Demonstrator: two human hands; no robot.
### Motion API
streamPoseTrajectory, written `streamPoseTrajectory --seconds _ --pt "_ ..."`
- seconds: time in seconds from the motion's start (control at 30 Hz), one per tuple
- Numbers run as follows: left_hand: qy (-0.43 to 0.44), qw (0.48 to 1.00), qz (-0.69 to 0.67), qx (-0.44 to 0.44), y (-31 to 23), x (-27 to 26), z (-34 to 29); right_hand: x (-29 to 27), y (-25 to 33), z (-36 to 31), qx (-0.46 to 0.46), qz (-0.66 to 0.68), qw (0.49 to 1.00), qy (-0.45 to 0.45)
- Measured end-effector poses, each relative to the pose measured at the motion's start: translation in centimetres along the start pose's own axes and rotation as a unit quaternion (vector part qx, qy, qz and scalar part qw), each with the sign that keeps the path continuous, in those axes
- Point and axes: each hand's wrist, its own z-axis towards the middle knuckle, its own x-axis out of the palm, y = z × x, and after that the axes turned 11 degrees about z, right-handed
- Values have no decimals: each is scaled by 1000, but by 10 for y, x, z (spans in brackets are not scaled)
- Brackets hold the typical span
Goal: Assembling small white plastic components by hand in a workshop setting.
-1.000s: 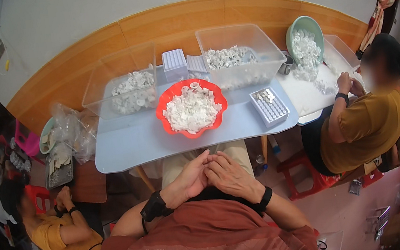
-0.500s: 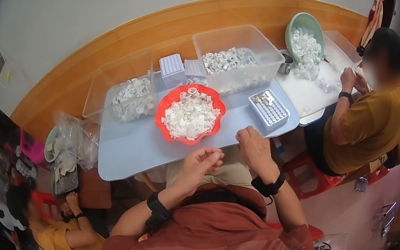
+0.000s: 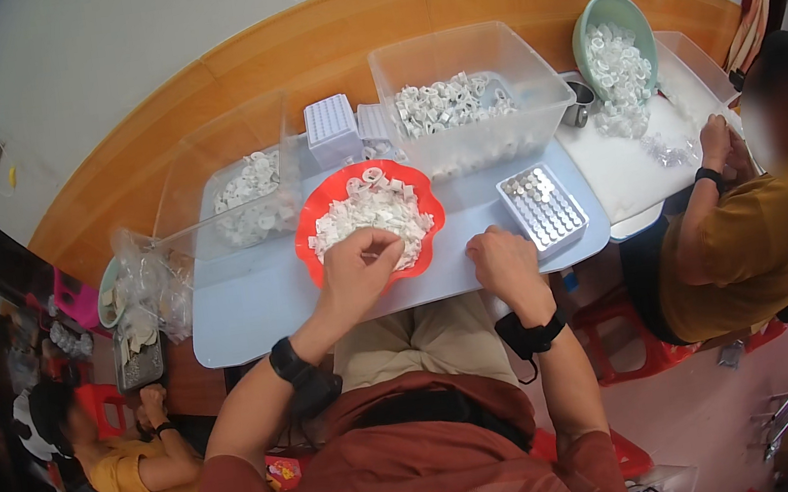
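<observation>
My left hand (image 3: 355,269) is over the near edge of a red scalloped bowl (image 3: 305,220) heaped with small white plastic pieces (image 3: 362,212). Its thumb and fingers are curled together, and whatever they may hold is too small to make out. My right hand (image 3: 504,261) rests at the table's front edge with its fingers closed, their tips hidden from view. Just beyond it stands a white block-like tray (image 3: 565,241) with rows of round holes. Several shiny round metal pieces (image 3: 532,184) sit toward its far side.
Two clear plastic bins (image 3: 491,149) with white rings stand at the back of the blue table (image 3: 245,327). Between them is a stacked white rack (image 3: 331,127). A tilted green bowl (image 3: 651,63) spills clear parts to the right. Co-workers (image 3: 749,219) sit on both sides.
My left hand has moved forward from the table's front edge to over the red bowl. My right hand remains near the table edge, still closed. The whole view has shifted slightly.
</observation>
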Motion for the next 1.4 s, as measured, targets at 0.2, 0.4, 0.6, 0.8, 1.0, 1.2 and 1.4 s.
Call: streamPoseTrajectory --seconds 0.2,0.4,0.6,0.8,1.0,1.2,1.4 --pt "-72 963 221 138 3 10 55 4 -11 -7 -16 89 994 -61" --pt "-56 913 354 196 20 17 88 13 -15 -15 -36 124 984 -124" --pt "-27 896 395 202 27 21 100 14 -17 -18 -84 149 971 -164" --pt "-26 897 400 185 24 22 105 15 -17 -19 -100 155 964 -189" --pt "-32 895 398 198 25 22 106 13 -17 -19 -95 166 963 -188" --pt "-40 872 407 270 28 22 104 12 -17 -20 -98 176 961 -190" --pt "-49 851 425 305 25 20 101 13 -18 -20 -99 177 960 -191"
